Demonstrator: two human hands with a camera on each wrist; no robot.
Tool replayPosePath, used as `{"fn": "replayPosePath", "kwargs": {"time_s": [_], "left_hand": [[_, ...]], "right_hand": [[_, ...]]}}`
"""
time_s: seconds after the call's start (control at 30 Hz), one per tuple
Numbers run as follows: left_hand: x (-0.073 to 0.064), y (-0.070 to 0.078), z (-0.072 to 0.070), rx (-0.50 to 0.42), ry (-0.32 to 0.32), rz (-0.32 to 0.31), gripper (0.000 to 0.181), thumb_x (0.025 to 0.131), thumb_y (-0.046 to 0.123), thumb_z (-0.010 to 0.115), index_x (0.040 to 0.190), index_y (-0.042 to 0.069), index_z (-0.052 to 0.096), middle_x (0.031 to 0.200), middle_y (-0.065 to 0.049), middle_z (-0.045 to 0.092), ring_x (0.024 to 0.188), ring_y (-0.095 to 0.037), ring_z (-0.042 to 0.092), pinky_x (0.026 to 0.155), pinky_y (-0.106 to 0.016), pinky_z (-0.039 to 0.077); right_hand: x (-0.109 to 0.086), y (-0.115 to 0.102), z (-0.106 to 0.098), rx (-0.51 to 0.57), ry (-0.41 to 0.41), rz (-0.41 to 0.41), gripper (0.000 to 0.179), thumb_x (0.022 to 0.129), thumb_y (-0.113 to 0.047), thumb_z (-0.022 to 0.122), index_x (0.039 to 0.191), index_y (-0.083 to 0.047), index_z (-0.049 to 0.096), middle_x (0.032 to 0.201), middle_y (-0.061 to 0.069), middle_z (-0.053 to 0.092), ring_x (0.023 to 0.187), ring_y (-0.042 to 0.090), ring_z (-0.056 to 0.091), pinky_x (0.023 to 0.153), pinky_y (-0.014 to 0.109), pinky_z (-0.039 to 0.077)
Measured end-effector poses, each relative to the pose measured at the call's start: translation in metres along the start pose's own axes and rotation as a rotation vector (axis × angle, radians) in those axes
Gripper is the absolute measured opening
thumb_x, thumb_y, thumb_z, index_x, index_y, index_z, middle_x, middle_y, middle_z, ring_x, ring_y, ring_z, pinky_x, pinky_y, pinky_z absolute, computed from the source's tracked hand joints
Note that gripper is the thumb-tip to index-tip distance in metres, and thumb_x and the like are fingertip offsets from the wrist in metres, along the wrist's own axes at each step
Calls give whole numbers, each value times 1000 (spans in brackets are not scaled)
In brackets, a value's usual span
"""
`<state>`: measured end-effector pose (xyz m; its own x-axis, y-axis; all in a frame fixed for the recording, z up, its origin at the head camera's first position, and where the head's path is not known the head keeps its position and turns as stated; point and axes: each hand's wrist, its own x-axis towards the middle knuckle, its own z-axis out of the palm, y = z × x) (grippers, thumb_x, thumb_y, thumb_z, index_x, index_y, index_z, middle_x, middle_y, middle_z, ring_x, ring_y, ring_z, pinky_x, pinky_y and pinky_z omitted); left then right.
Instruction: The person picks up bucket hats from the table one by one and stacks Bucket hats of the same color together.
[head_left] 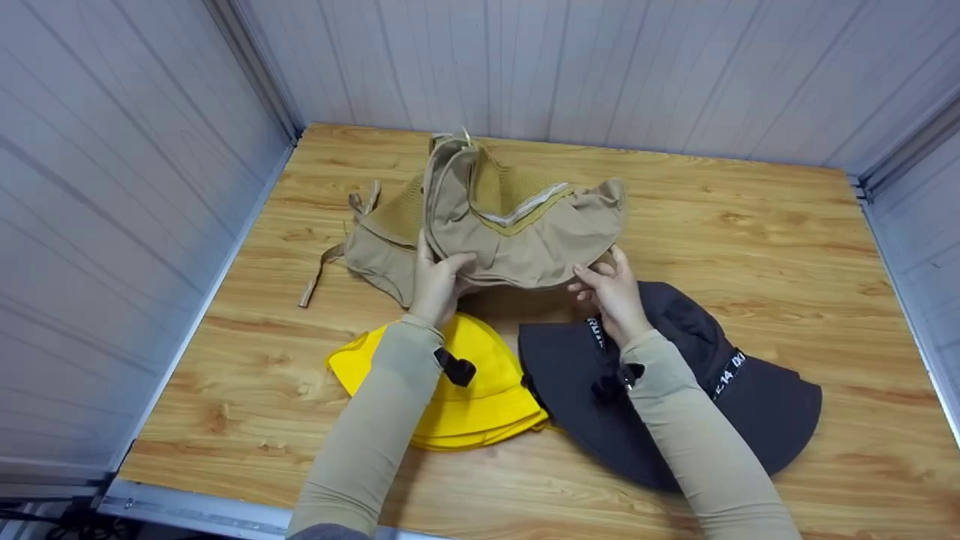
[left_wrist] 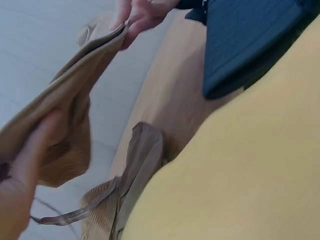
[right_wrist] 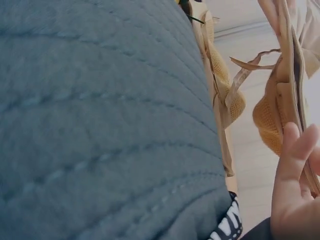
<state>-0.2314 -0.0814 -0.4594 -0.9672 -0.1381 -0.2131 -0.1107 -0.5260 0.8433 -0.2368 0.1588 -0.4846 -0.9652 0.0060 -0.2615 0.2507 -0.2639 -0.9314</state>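
Both hands hold up a beige sun hat (head_left: pixel 525 259), folded, with a wide brim, a tan woven crown and a white strip inside. My left hand (head_left: pixel 436 283) grips the brim's lower left, thumb in front. At the lower right edge, my right hand (head_left: pixel 611 294) pinches the brim between thumb and fingers. The right wrist view shows the folded brim layers between the fingers of the right hand (right_wrist: pixel 295 185). Behind and left lies a second beige hat (head_left: pixel 379 259) with ribbon ties, partly covered by the held one.
A yellow bucket hat (head_left: pixel 476 349) lies folded under the left forearm. Under the right forearm is a dark grey hat (head_left: pixel 772 424) with a lettered band. The wooden tabletop (head_left: pixel 757 225) is bounded by pale panel walls (head_left: pixel 585 75) at the back and sides.
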Motion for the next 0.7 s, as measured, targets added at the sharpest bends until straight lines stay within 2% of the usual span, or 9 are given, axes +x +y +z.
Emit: {"fn": "replayPosePath", "kwargs": {"time_s": [0.1, 0.17, 0.23, 0.37, 0.5, 0.63, 0.7], "left_hand": [[5, 6, -5, 42, 20, 26, 53, 94, 3, 60, 141, 20, 42, 117, -4, 54, 81, -15, 58, 68, -27, 52], [9, 9, -11, 106, 47, 59, 25, 98, 11, 59, 121, 12, 50, 109, -2, 54, 87, -15, 55, 75, -26, 50], [13, 13, -15, 167, 94, 86, 10, 99, 14, 57, 106, 9, 52, 100, -1, 54, 90, -14, 54, 80, -24, 46], [16, 19, -25, 273, 185, 95, 10, 100, 15, 57, 94, 9, 51, 91, 1, 50, 88, -13, 49, 81, -22, 40], [18, 23, -33, 289, 239, 82, 16, 101, 17, 55, 91, 9, 46, 90, -2, 42, 87, -15, 42, 81, -24, 36], [22, 26, -42, 239, 275, 56, 11, 104, 20, 50, 100, 10, 46, 99, -2, 47, 97, -17, 47, 89, -26, 38], [24, 26, -47, 213, 294, 44, 14, 105, 21, 47, 113, 10, 48, 114, -4, 52, 111, -18, 50, 98, -27, 39]], "right_hand": [[2, 2, -1, 35, 27, -4, 78, 95, 4, 58, 158, -13, 15, 80, -1, 60, 56, 10, 65, 53, 19, 51], [2, 4, -2, 96, 30, -4, 78, 95, 9, 55, 158, -13, 14, 82, 2, 59, 57, 12, 66, 56, 21, 55], [3, 5, -2, 158, 25, 9, 80, 95, 12, 51, 159, -13, 8, 89, 6, 58, 61, 15, 69, 63, 23, 58], [2, 4, 1, 255, 2, 52, 81, 97, 12, 46, 160, -16, 3, 103, 12, 53, 71, 19, 71, 73, 25, 59], [2, 2, 7, 326, -47, 73, 80, 97, 13, 42, 160, -17, 3, 116, 14, 50, 84, 22, 72, 84, 28, 59], [1, 2, 16, 373, -113, 73, 80, 97, 15, 39, 160, -17, 2, 130, 15, 44, 97, 26, 69, 93, 31, 56], [1, 3, 20, 384, -149, 73, 81, 97, 16, 38, 160, -19, 1, 138, 17, 39, 106, 30, 66, 97, 32, 54]]}}
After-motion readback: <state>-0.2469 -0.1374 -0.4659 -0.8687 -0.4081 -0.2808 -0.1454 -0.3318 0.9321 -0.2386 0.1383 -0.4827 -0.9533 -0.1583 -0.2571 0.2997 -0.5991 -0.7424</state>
